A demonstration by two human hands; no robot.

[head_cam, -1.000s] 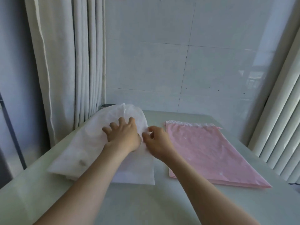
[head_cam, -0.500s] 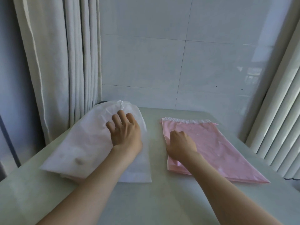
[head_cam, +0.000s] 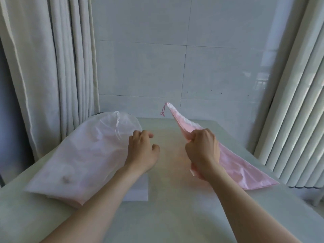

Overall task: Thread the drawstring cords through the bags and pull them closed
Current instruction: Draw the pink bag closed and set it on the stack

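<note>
A white translucent drawstring bag (head_cam: 84, 155) lies on the left of the table, its top gathered shut, a white cord (head_cam: 117, 125) trailing over it. My left hand (head_cam: 142, 151) rests at its right edge with fingers curled and holds nothing. My right hand (head_cam: 203, 151) is closed on the left edge of a pink bag (head_cam: 242, 169) and lifts it off the table. Its frilled top corner points up, and a short pink cord (head_cam: 163, 111) dangles from that tip. The bag's lower right corner still lies on the table.
The pale green table (head_cam: 166, 207) meets a white tiled wall at the back. A cream curtain (head_cam: 49, 67) hangs at the left, vertical blinds (head_cam: 294, 102) at the right. A flat white sheet (head_cam: 138, 192) sticks out from under the white bag.
My right hand went from the white bag to the pink one, gripped its left edge and raised it off the table. My left hand slid to the white bag's right edge.
</note>
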